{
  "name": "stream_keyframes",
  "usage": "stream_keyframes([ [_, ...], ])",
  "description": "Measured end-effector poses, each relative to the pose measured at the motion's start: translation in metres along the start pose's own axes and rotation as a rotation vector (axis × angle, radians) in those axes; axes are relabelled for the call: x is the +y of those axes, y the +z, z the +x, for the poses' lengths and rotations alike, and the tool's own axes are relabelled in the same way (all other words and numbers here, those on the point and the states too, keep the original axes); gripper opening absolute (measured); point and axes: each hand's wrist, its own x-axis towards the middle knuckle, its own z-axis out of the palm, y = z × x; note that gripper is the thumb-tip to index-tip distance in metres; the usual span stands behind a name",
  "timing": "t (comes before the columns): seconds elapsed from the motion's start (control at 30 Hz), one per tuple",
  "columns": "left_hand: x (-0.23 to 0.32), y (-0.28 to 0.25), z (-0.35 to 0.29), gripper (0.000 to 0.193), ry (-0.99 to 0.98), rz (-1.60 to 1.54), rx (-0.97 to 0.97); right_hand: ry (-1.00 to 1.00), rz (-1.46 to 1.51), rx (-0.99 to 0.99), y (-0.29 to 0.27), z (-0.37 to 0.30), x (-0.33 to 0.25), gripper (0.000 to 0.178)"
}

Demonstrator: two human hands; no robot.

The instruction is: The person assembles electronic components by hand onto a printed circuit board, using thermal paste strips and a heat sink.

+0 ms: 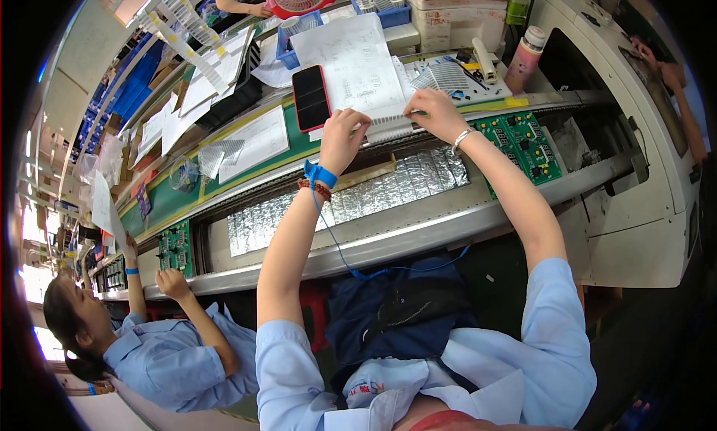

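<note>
Between my two hands a narrow grey strip with a row of small segments (pixel 387 120) is stretched level above the front edge of the bench. My left hand (pixel 345 136) pinches its left end, and a blue wristband with a cord sits on that wrist. At the other end the fingers of my right hand (pixel 439 116) are closed in a pinch. A black phone with a red edge (pixel 311 98) lies just beyond my left hand, beside white printed sheets (pixel 358 65). To the right of my right wrist, a green circuit board (pixel 521 149) rests on the rails.
A silvery foil-like sheet (pixel 351 199) lies between the rails below my forearms. A pink bottle (pixel 526 57) stands by the white machine (pixel 635 229). Similar strips (pixel 441 77) lie on the bench behind. A co-worker (pixel 172 356) sits at my left near another circuit board (pixel 175 249).
</note>
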Motion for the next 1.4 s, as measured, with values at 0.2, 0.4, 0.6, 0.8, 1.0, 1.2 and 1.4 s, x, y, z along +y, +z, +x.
stream_keyframes([
  [0.2, 0.033, -0.016, 0.005, 0.014, -0.475, -0.869, 0.147, 0.143, 0.422, 0.209, -0.016, 0.003, -0.027, 0.011],
  [0.4, 0.043, -0.026, -0.027, 0.022, -0.642, -1.179, -0.033, -0.228, -0.005, 0.248, -0.032, -0.023, -0.070, 0.016],
  [0.6, -0.038, -0.064, -0.068, 0.018, -0.520, -0.273, 0.598, 0.084, -0.156, 0.285, -0.095, -0.093, -0.027, 0.020],
  [0.8, -0.117, -0.060, -0.069, 0.019, -0.704, 0.002, 0.735, 0.508, -0.263, 0.324, -0.140, -0.180, 0.068, 0.017],
  [1.0, -0.127, -0.031, -0.032, 0.017, -0.830, 0.044, 0.706, 0.624, -0.353, 0.251, -0.146, -0.226, 0.101, 0.014],
  [1.2, -0.104, -0.034, -0.027, 0.024, -0.887, 0.364, 0.452, 0.864, -0.336, 0.117, -0.143, -0.231, 0.114, 0.034],
  [1.4, -0.052, -0.088, -0.084, 0.021, -0.447, 0.127, 0.555, 1.011, 0.011, 0.024, -0.133, -0.235, 0.151, 0.059],
])
